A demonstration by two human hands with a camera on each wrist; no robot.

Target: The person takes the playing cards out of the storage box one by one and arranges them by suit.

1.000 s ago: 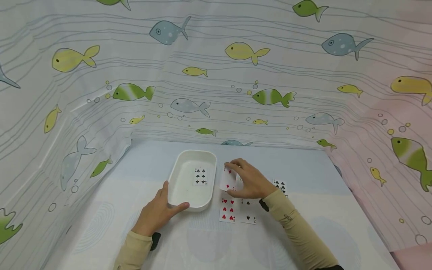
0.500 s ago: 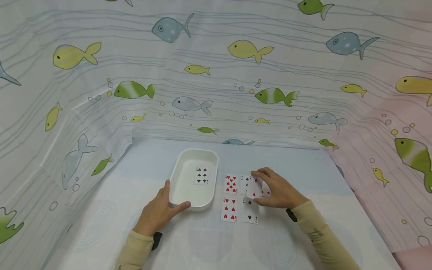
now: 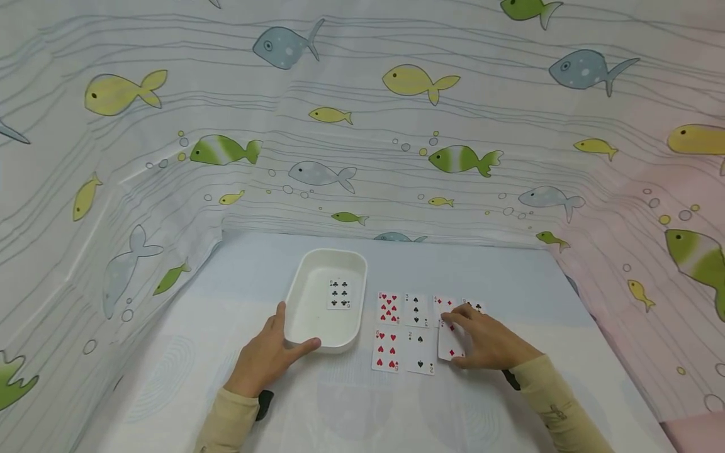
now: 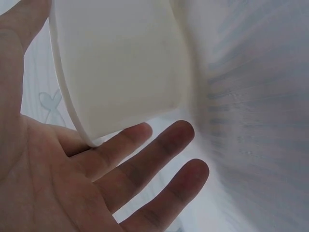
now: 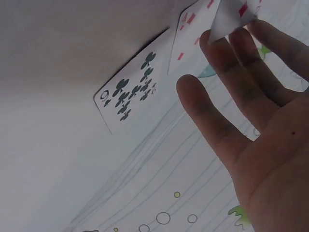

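My right hand [image 3: 489, 340] pinches a diamonds playing card [image 3: 451, 343] between thumb and fingers, its front edge close over the table. In the right wrist view this card [image 5: 226, 21] shows at the fingertips. It is to the right of a two of spades [image 3: 420, 354] and a six of hearts [image 3: 386, 351]. My left hand [image 3: 265, 352] rests around the near left corner of a white tray [image 3: 306, 314], thumb at the rim and fingers along the side. In the left wrist view, several of its fingers [image 4: 145, 169] are stretched out. A six of clubs [image 3: 338, 295] lies inside the tray.
Behind the right hand runs a row of cards: hearts [image 3: 388, 308], three of spades [image 3: 416, 310], a partly covered diamonds card [image 3: 444, 302], and a clubs card [image 5: 133, 87]. A fish-patterned cloth [image 3: 362, 138] walls the back and sides of the table [image 3: 249, 258].
My right hand has carried the diamonds card from beside the tray rightward, past the back row, and down to the right of the two of spades. The left hand has stayed at the tray.
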